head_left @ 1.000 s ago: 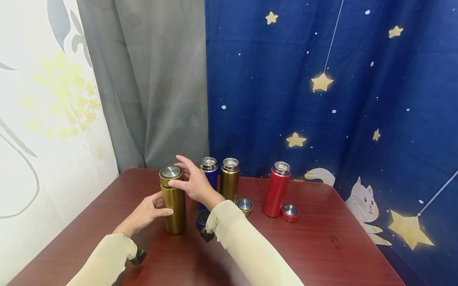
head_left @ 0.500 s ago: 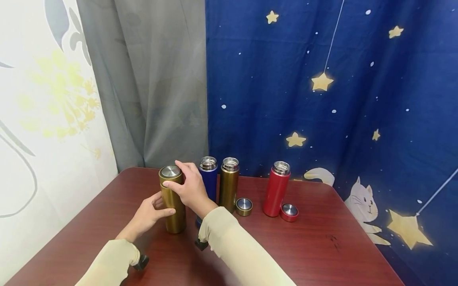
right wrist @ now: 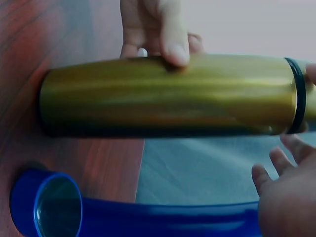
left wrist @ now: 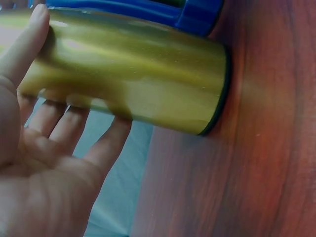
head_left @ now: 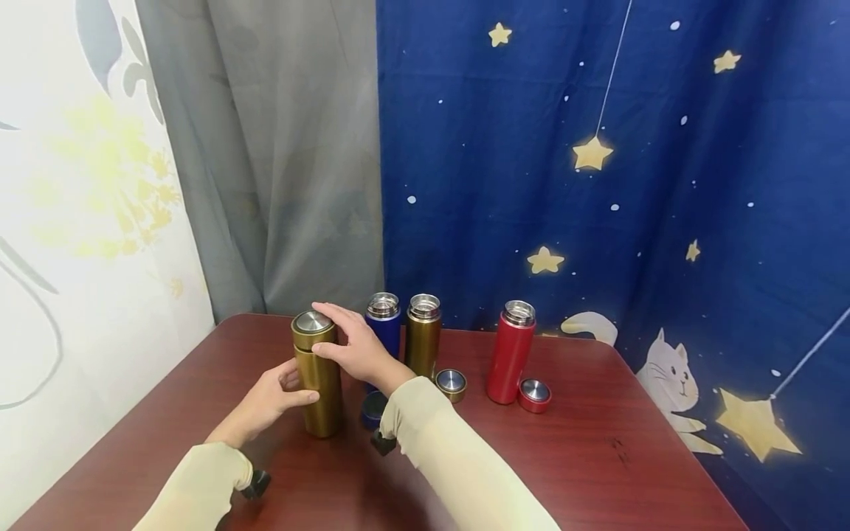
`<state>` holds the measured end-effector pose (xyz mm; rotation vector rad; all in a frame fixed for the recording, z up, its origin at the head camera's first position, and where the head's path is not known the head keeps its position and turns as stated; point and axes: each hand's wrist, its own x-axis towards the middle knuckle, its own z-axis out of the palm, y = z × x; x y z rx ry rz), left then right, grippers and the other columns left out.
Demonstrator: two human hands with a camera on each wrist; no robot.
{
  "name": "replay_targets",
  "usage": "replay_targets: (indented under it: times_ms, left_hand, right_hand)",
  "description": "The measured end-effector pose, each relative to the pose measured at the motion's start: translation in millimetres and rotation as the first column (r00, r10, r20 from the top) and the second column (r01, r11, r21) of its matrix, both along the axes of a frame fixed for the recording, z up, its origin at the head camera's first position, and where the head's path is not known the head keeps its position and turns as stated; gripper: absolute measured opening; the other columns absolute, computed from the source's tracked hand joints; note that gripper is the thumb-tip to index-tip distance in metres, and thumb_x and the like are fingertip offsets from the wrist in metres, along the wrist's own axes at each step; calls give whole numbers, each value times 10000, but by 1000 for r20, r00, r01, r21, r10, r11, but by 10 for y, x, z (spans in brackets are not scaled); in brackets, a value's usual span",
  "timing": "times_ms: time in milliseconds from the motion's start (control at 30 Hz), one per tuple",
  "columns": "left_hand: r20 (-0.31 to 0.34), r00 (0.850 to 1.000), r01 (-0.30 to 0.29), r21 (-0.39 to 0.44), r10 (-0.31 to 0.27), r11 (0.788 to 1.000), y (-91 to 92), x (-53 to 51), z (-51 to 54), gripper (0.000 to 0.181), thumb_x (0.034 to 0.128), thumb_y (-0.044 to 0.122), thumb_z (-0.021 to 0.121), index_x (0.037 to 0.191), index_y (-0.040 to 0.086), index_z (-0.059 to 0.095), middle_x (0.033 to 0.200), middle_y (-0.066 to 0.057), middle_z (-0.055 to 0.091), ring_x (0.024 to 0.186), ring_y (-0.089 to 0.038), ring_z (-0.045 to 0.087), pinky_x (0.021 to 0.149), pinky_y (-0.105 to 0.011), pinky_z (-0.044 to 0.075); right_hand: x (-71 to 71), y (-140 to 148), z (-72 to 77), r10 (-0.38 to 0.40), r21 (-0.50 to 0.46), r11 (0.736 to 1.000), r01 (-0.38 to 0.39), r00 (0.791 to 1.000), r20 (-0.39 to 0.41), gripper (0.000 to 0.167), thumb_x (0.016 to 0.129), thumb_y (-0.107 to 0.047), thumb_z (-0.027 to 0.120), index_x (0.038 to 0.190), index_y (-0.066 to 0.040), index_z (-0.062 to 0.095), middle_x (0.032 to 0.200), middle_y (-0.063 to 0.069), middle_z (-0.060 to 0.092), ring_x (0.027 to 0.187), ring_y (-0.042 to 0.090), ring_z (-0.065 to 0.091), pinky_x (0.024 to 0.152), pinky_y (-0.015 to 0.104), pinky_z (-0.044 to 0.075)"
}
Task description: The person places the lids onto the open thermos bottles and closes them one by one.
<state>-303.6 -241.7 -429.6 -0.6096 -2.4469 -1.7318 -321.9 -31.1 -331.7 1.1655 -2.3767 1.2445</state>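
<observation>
A gold thermos (head_left: pixel 320 391) stands upright on the table at left of centre, its lid (head_left: pixel 304 338) with a silver top resting on it. A dark ring shows between lid and body in the right wrist view. My left hand (head_left: pixel 262 402) grips the body, thumb on the near side and fingers behind, as the left wrist view (left wrist: pixel 54 182) also shows. My right hand (head_left: pixel 358 346) holds the lid from the right between thumb and fingers. Some of its fingertips are hidden behind the lid in the head view.
Behind my right hand stand a lidless blue thermos (head_left: pixel 387 332) and a lidless gold thermos (head_left: pixel 422 343). A blue lid (head_left: pixel 373 411) and a gold lid (head_left: pixel 451 385) lie near them. Further right are an open red thermos (head_left: pixel 511 361) and its red lid (head_left: pixel 535 397).
My right hand turned left around the lid, then swung back right, uncovering the blue lid again. My left hand keeps its grip on the thermos, which stays in place.
</observation>
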Motion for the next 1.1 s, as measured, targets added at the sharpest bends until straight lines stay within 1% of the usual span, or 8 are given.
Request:
replay_targets:
  times_ms: [133, 233, 333, 467, 633, 833, 933, 1100]
  left_hand:
    - [17, 999, 37, 20, -38, 999, -63, 10, 23, 733, 842, 107, 758, 1438, -57, 363, 1353, -274, 507, 1197, -244, 557, 863, -257, 505]
    - [21, 999, 45, 21, -45, 999, -86, 16, 21, 730, 846, 106, 754, 1439, -59, 361, 1353, -277, 505, 1148, -106, 576, 863, -253, 503]
    - [14, 999, 33, 21, -33, 999, -77, 14, 18, 734, 848, 116, 756, 1444, -50, 360, 1347, -270, 514, 1107, -27, 574, 859, -254, 504]
    - [-8, 1000, 2, 5, -2, 1000, -61, 23, 34, 744, 847, 137, 763, 1451, -36, 363, 1340, -257, 526, 1118, -66, 580, 853, -255, 506]
    - [-47, 998, -52, -43, 49, 998, -36, 58, 33, 748, 846, 167, 770, 1450, -31, 376, 1337, -243, 538, 1162, -234, 583, 847, -236, 499]
    - [-68, 991, -115, -57, 111, 992, 19, 108, -12, 757, 829, 200, 791, 1443, -14, 403, 1329, -225, 554, 1181, -356, 560, 842, -221, 497]
    - [-84, 984, -163, -74, 156, 984, 54, 137, -29, 763, 826, 239, 795, 1441, -5, 416, 1321, -228, 559, 1186, -368, 558, 872, -312, 517]
    - [-105, 970, -228, -96, 218, 969, 106, 163, -38, 778, 835, 296, 785, 1453, 11, 409, 1324, -239, 553, 1191, -400, 549, 909, -517, 488]
  right_hand:
    - [-28, 14, 35, 65, 25, 998, -66, 997, 45, 596, 908, -244, 659, 1467, -265, 453, 1435, -63, 489, 1328, 112, 383, 1092, 348, 311]
    - [-24, 21, 54, 57, 55, 997, -60, 997, 58, 589, 911, -262, 663, 1460, -311, 457, 1388, -74, 531, 1275, 105, 429, 1060, 350, 352]
    - [-17, 33, 78, 34, 81, 996, -38, 998, 52, 581, 911, -297, 672, 1452, -336, 464, 1358, -80, 556, 1207, 101, 456, 1018, 342, 389]
    - [-25, 36, 98, 15, 93, 996, -16, 1000, 20, 579, 900, -321, 695, 1440, -329, 485, 1315, -79, 588, 1129, 127, 481, 938, 287, 421]
    - [-30, 23, 75, -30, 89, 995, 33, 999, -33, 580, 873, -353, 731, 1413, -321, 522, 1259, -86, 621, 1074, 195, 510, 847, 231, 426]
    - [-3, -14, 2, -111, 76, 990, 120, 987, -114, 578, 831, -406, 765, 1368, -319, 570, 1236, -110, 638, 1007, 140, 491, 814, 202, 424]
    - [7, -39, -39, -159, 62, 983, 174, 967, -198, 576, 816, -431, 771, 1346, -297, 589, 1234, -104, 639, 998, 112, 493, 852, 203, 412]
    - [43, -85, -111, -252, -7, 964, 264, 909, -333, 583, 789, -455, 787, 1307, -250, 616, 1135, -68, 660, 930, 98, 489, 868, 211, 393]
